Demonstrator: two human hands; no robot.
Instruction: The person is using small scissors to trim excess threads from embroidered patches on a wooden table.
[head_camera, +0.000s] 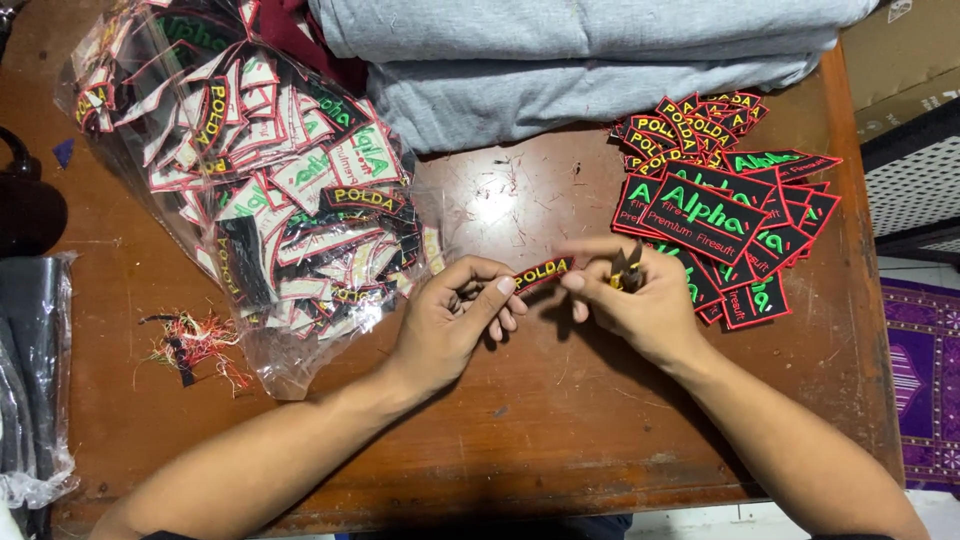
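**Small patch held between two hands over worn wooden table**

A person's left hand (452, 318) pinches one end of a small black embroidered patch (543, 273) with yellow lettering and a red border, thumb and forefinger closed on it, while the fingertips of the right hand (635, 300) meet its other end. The patch spans the gap between the two hands, tilted slightly upward to the right, just above the table (520, 420). The right hand's remaining fingers are curled around a small dark tool with yellow on its handle (627, 270); its exact kind cannot be made out.

Behind the right hand lies a stack of larger black patches (735, 225) with green lettering and red edges, and beyond it a pile of small yellow-lettered patches (690, 128). To the left of the left hand, a clear plastic bag (250, 180) spills over with more patches, many turned white side up. A tuft of loose red and green thread scraps (195, 345) sits near the table's left side. Folded grey fabric (590, 60) lies along the far edge. The brown surface is scratched and scuffed, and a purple patterned mat (925, 360) shows on the floor at right
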